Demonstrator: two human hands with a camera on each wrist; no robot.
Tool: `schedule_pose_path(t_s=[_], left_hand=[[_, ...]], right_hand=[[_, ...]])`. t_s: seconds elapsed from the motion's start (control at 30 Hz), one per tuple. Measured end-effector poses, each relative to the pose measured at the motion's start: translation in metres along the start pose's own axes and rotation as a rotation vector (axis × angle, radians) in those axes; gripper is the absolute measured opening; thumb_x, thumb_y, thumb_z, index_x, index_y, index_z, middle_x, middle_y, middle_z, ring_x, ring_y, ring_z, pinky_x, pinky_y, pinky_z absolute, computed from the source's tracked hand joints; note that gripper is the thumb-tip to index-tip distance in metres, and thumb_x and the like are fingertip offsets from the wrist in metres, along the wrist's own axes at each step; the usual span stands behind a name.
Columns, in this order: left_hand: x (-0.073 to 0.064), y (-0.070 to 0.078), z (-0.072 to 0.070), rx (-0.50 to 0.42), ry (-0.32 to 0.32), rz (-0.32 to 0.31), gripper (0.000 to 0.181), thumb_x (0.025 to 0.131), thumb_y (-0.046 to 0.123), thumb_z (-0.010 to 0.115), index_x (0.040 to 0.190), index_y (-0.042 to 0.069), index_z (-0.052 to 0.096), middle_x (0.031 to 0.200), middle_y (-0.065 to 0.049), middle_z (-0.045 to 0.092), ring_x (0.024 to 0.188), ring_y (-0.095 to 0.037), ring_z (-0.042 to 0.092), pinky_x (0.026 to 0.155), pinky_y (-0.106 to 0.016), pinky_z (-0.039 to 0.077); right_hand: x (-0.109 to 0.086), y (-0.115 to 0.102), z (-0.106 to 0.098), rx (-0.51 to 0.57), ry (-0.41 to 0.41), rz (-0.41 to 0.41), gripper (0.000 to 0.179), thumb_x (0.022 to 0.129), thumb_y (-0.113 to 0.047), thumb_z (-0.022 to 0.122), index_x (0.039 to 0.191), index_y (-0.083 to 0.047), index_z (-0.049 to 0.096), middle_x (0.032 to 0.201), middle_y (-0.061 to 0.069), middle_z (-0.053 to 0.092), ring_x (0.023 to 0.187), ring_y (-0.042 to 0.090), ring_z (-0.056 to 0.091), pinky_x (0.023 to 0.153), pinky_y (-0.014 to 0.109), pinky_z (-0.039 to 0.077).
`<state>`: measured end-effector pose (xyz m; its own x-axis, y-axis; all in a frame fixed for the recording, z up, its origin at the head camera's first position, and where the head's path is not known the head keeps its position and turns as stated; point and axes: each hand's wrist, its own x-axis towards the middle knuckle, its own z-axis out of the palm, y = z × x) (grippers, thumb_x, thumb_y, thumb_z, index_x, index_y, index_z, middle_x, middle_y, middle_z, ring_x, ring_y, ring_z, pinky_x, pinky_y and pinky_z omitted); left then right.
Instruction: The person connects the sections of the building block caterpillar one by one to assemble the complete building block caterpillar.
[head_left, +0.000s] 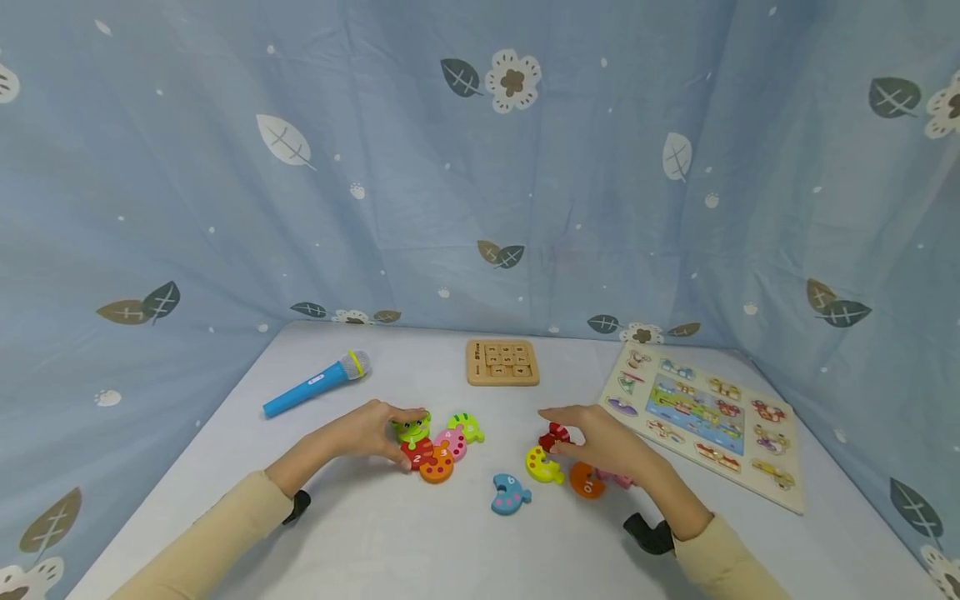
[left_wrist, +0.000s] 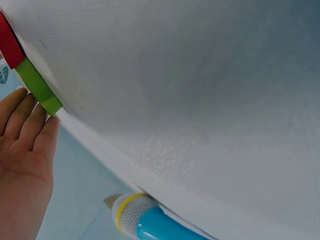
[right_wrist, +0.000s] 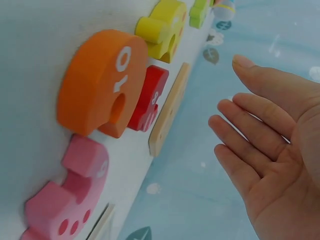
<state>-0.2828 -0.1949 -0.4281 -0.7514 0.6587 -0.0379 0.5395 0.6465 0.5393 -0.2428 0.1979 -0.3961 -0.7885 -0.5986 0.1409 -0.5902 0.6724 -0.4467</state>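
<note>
My left hand [head_left: 371, 432] grips the green frog-head piece [head_left: 412, 427] and the red piece [head_left: 418, 454] numbered 2 between thumb and fingers. Joined to these are an orange piece [head_left: 437, 464], a pink piece [head_left: 452, 442] and a green striped piece [head_left: 467, 427]. In the right wrist view, my right hand [right_wrist: 275, 145] has its fingers spread and holds nothing. It hovers around the red piece [right_wrist: 149, 99] numbered 8. Close by lie a yellow piece [head_left: 543, 465], an orange piece [right_wrist: 102, 82] numbered 10 and a pink piece [right_wrist: 70, 200], partly hidden in the head view.
A blue spotted piece [head_left: 510, 494] lies near the table's middle. The blue toy microphone [head_left: 318, 385] is at the back left. A wooden number board [head_left: 502, 363] stands at the back, and a picture puzzle board [head_left: 701, 421] lies on the right. Patterned curtain [head_left: 480, 167] surrounds the white table.
</note>
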Motion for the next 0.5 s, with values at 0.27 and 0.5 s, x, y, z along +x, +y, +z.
schedule_pose_path(t_s=[0.27, 0.5], left_hand=[[0.000, -0.001, 0.001, 0.002, 0.003, 0.001, 0.083, 0.069, 0.043, 0.085, 0.137, 0.008, 0.055, 0.139, -0.007, 0.053, 0.131, -0.027, 0.045, 0.103, -0.046, 0.041], [0.000, 0.000, 0.001, -0.010, 0.003, -0.002, 0.082, 0.068, 0.042, 0.085, 0.137, 0.008, 0.055, 0.139, -0.007, 0.053, 0.131, -0.028, 0.045, 0.104, -0.047, 0.040]], right_hand=[[-0.014, 0.002, -0.001, -0.005, 0.016, 0.035, 0.049, 0.084, -0.016, 0.076, 0.130, -0.007, 0.061, 0.130, 0.005, 0.061, 0.121, 0.023, 0.056, 0.098, 0.044, 0.046], [-0.023, 0.002, 0.003, 0.007, 0.042, 0.007, 0.047, 0.085, -0.016, 0.075, 0.129, -0.004, 0.062, 0.128, 0.006, 0.062, 0.119, 0.024, 0.057, 0.097, 0.042, 0.048]])
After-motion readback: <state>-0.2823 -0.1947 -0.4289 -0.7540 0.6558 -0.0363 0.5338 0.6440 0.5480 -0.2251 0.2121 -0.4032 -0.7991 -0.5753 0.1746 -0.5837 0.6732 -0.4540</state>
